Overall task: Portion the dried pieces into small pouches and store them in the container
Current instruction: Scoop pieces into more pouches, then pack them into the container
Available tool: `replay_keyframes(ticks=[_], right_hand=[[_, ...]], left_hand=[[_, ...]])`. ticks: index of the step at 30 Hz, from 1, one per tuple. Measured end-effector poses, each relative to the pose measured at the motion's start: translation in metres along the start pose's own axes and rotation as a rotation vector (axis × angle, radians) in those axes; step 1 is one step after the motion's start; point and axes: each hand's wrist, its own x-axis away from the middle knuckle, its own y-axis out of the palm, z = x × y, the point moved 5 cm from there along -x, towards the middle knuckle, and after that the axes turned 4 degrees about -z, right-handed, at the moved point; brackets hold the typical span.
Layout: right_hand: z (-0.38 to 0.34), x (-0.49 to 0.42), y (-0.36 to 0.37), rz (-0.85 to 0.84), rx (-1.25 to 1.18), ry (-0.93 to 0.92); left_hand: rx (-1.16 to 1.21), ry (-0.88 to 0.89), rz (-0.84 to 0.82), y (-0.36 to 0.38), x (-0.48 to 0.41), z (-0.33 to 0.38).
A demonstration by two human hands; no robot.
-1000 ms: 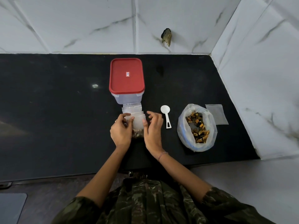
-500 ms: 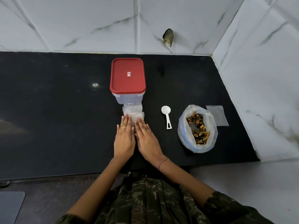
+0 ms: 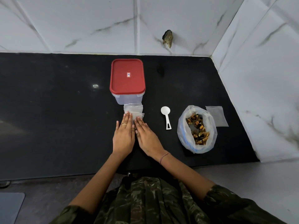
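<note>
My left hand [image 3: 124, 136] and my right hand [image 3: 146, 138] lie flat side by side on the black counter, fingers straight, pressing down on a small clear pouch that they mostly hide. Their fingertips touch a short stack of clear pouches [image 3: 133, 110] lying in front of a clear container [image 3: 127, 98] with its red lid [image 3: 127, 77] shut. To the right, an open plastic bag [image 3: 198, 147] holds brown and orange dried pieces [image 3: 199, 128]. A white scoop [image 3: 166, 116] lies between the hands and the bag.
One empty clear pouch [image 3: 216, 116] lies flat beyond the bag, near the right wall. White marble tiles close off the back and right. The counter's front edge [image 3: 48, 176] runs just below my wrists. A dark lump [image 3: 167, 38] sticks to the back wall.
One second ago both hands pinched a filled pouch upright by its top. They have since laid it down and flattened onto it, palms down; little differs from half a second ago.
</note>
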Motion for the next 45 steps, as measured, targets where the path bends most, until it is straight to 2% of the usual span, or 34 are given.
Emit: replay_keyframes(ticks=[3, 5, 14, 20, 25, 28, 30, 32, 36, 41, 45], right_hand=[[0.007, 0.001, -0.011, -0.086, -0.404, 0.124], [0.011, 0.005, -0.017, -0.079, -0.530, 0.168], [0.004, 0.020, -0.034, -0.028, -0.391, 0.097], [0.016, 0.027, -0.066, 0.042, -0.293, 0.061], [0.039, 0.039, -0.106, 0.158, -0.220, 0.041], [0.063, 0.052, -0.134, 0.245, -0.238, 0.093], [0.086, 0.063, -0.152, 0.343, -0.269, 0.150], [0.111, 0.072, -0.172, 0.442, -0.256, 0.211], [0.162, 0.084, -0.204, 0.501, -0.170, 0.409], [0.222, 0.085, -0.219, 0.374, -0.051, 0.701], [0.252, 0.082, -0.215, 0.259, -0.018, 0.806]], left_hand=[[0.011, -0.009, 0.016, 0.001, 0.001, 0.000], [0.034, -0.003, 0.033, 0.000, 0.003, 0.001], [0.163, -0.039, 0.121, -0.002, 0.013, 0.013], [0.231, 0.000, 0.187, -0.015, 0.005, 0.054], [0.447, 0.024, 0.182, -0.016, -0.005, 0.109], [0.597, -0.018, 0.158, -0.015, -0.011, 0.145], [0.715, -0.072, 0.092, -0.014, -0.019, 0.168], [0.876, -0.173, -0.064, -0.005, -0.032, 0.192], [1.107, -0.340, -0.311, 0.029, -0.061, 0.230], [1.238, -0.481, -0.509, 0.056, -0.090, 0.279], [1.268, -0.589, -0.542, 0.072, -0.111, 0.293]])
